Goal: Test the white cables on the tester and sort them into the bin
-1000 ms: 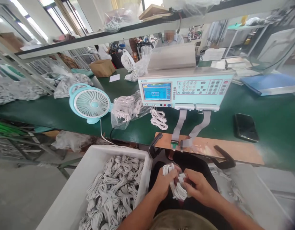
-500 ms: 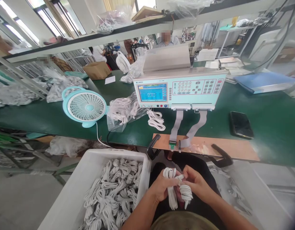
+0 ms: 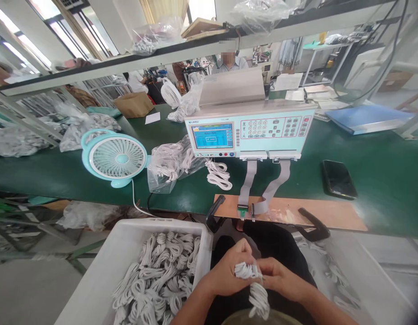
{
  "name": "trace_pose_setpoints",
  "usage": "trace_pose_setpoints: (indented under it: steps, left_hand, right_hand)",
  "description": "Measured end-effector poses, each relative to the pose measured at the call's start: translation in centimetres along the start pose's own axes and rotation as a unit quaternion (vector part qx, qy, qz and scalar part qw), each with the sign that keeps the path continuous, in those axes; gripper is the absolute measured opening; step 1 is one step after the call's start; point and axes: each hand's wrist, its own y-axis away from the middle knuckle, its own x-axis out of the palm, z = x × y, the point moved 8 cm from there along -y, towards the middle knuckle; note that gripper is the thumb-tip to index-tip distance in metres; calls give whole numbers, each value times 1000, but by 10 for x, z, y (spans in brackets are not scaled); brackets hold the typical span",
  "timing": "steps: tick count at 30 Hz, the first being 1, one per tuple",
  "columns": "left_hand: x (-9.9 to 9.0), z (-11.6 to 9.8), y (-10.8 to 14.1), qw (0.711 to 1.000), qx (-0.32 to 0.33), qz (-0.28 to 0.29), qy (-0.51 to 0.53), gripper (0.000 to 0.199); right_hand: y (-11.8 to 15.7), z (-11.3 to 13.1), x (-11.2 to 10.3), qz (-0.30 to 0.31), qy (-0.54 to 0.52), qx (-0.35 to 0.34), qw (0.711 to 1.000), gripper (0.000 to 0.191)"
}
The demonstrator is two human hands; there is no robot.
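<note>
Over my lap, a white cable bundle hangs between my two hands, its loops gathered at the middle. My left hand is closed around the upper loops, thumb and fingers pressed on them. On the other side my right hand pinches the bundle near its middle. Fingers cover the exact point where they meet, so any tie or plug there is hidden. To my left, a white plastic bin holds many coiled white cables.
Ahead on the green bench stands a tester with two grey ribbon cables running to a clamped wooden board. A fan, bagged cables, a loose coil and a phone lie around. Another bin stands right.
My hands have drawn closer together and the cable bundle has turned and sunk lower between them. My left hand's fingers now rise over its top. The view has shifted slightly.
</note>
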Motion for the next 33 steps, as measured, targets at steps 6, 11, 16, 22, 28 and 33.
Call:
trace_pose_setpoints:
  steps: [6, 11, 16, 22, 28, 33]
  left_hand:
    - [-11, 9, -4, 986, 66, -117, -95, 16]
    - [-5, 22, -7, 979, 86, -127, -133, 21]
    - [-9, 27, -9, 978, 71, -147, -134, 21]
    - [-14, 92, -13, 901, -142, -362, 193, 23]
    - [-10, 114, -19, 852, -189, -387, 298, 39]
    - [-17, 106, -24, 868, -172, -364, 292, 33]
  right_hand:
    - [-7, -5, -33, -116, -61, -43, 991, 30]
    - [-13, 2, -31, -68, -72, -16, 995, 33]
    - [-18, -4, -41, -103, -49, -15, 993, 37]
    - [-20, 15, -77, -339, 57, -122, 931, 41]
    - [-33, 16, -82, -364, 41, -84, 927, 47]
    - [-33, 19, -81, -361, 34, -88, 928, 43]
